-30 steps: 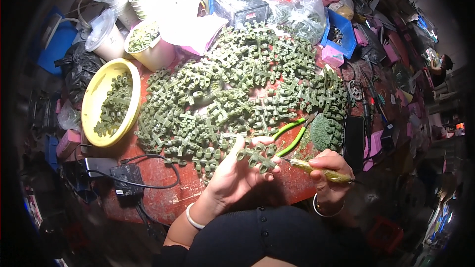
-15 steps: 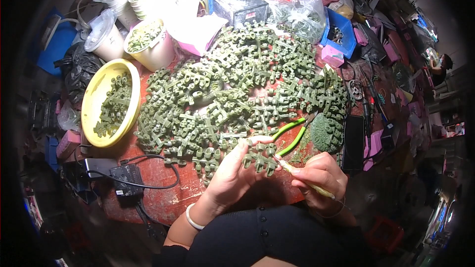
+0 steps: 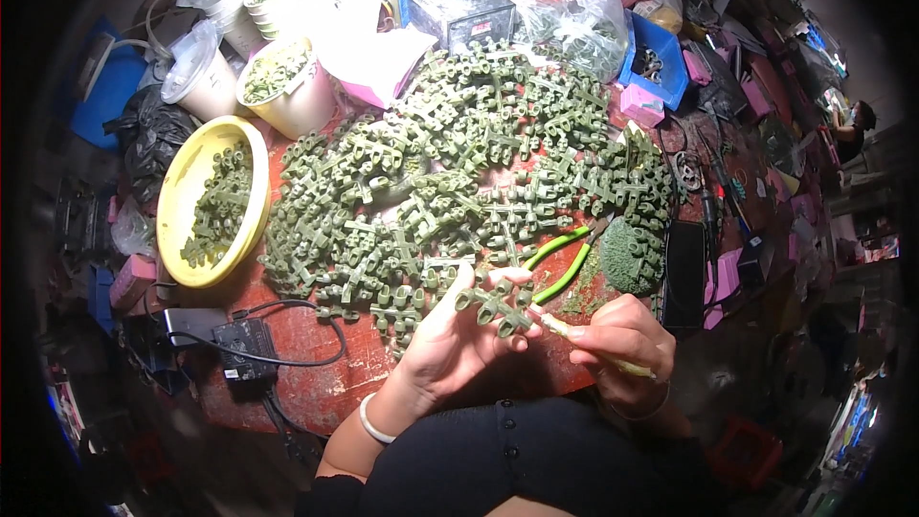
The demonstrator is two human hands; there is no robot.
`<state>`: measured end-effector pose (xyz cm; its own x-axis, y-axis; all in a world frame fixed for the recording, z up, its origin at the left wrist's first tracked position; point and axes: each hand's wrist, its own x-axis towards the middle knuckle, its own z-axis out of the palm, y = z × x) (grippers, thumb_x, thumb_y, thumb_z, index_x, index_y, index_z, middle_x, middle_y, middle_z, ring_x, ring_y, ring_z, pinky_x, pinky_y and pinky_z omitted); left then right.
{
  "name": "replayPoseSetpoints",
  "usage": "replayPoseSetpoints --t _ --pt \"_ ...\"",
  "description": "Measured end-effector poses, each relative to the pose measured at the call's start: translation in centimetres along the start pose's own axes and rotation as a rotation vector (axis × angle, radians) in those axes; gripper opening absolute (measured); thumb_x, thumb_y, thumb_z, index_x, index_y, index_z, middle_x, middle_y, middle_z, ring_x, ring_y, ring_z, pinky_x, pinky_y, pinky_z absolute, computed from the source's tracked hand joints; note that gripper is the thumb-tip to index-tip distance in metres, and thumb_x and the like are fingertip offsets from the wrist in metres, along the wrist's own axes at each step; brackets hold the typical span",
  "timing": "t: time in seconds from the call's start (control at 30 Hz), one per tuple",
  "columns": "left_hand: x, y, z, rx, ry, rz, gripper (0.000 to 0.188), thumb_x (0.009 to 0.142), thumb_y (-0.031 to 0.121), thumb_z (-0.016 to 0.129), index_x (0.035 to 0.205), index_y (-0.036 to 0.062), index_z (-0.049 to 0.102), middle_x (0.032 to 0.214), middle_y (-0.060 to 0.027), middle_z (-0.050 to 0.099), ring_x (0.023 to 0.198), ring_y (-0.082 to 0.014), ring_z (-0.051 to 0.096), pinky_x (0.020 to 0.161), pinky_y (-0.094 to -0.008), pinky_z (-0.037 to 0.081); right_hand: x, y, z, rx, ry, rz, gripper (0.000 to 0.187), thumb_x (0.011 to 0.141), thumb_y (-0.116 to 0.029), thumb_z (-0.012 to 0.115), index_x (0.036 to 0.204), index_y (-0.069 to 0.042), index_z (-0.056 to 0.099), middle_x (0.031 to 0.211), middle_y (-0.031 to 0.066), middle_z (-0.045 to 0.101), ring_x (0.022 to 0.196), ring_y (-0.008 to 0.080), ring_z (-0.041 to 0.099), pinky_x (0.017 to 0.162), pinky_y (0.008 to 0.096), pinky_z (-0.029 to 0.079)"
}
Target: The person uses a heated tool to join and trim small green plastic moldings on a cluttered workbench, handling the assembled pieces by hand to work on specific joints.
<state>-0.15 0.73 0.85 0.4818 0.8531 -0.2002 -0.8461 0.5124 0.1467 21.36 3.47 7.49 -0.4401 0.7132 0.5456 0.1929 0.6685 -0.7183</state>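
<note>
My left hand [image 3: 448, 345] is closed at the near edge of the table, its fingertips pinching a green branched piece [image 3: 496, 310] with small hollow cups along a stem. Close to its right side is my right hand [image 3: 627, 343], gripping a slim pale yellow hand tool [image 3: 634, 367] like a pen. The tool's narrow end points at the piece; whether it touches cannot be made out. Beyond both hands lies a big heap of similar green pieces [image 3: 364, 230]. Green-handled pliers [image 3: 567, 273] rest just past my fingers, beside a rough green pad [image 3: 632, 257].
A yellow basin [image 3: 170, 239] with more green pieces stands at left. Behind it are white buckets [image 3: 306, 107] of green bits. A blue bin [image 3: 678, 77] sits far right, a black adapter with a cable [image 3: 245, 345] near left. Another person [image 3: 850, 129] is far off at right.
The green piece has turned in my left fingers and shifted slightly left and up. My left fingers have spread a little; the right hand with the tool has barely moved.
</note>
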Motion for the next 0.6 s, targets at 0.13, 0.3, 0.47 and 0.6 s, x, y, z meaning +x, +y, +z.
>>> replayPoseSetpoints --t 0.13,0.3,0.47,0.6 --pt "-0.1 0.1 0.1 0.02 0.04 0.004 0.06 0.105 0.05 0.03 0.136 0.001 0.047 0.114 -0.024 0.064 0.098 -0.0287 0.066 0.083 -0.0356 0.054 -0.1 -0.1 0.1 0.025 -0.023 0.057 0.025 0.077 -0.007 0.081 0.1 -0.002 0.072 0.079 0.0067 0.064 0.067 0.0193 0.059 0.059 0.03 0.048" --pt "-0.2 0.2 0.0 -0.069 -0.008 -0.033 0.062 0.105 0.051 0.031 0.138 0.0009 0.046 0.116 -0.0252 0.064 0.099 -0.029 0.066 0.084 -0.0354 0.055 0.0 0.2 0.0 0.053 -0.014 0.059 0.025 0.077 -0.007 0.082 0.099 -0.001 0.072 0.077 0.007 0.064 0.066 0.0194 0.059 0.059 0.0302 0.048" --pt "-0.2 0.1 -0.5 -0.071 -0.014 -0.026 0.062 0.105 0.051 0.032 0.14 0.0016 0.044 0.119 -0.0262 0.062 0.099 -0.0291 0.066 0.083 -0.0354 0.055 0.0 0.0 -0.2 0.058 -0.043 0.074 0.024 0.08 -0.008 0.08 0.1 0.0 0.072 0.08 0.0099 0.068 0.067 0.0193 0.06 0.061 0.0292 0.048" --pt "-0.1 0.2 -0.1 -0.054 0.021 -0.011 0.061 0.105 0.051 0.033 0.141 0.0019 0.043 0.124 -0.0279 0.06 0.099 -0.0299 0.066 0.082 -0.0365 0.056 -0.5 0.5 -0.8 0.167 0.046 0.111 0.023 0.082 -0.01 0.079 0.1 0.001 0.071 0.083 0.0113 0.07 0.069 0.0189 0.061 0.062 0.0287 0.047"
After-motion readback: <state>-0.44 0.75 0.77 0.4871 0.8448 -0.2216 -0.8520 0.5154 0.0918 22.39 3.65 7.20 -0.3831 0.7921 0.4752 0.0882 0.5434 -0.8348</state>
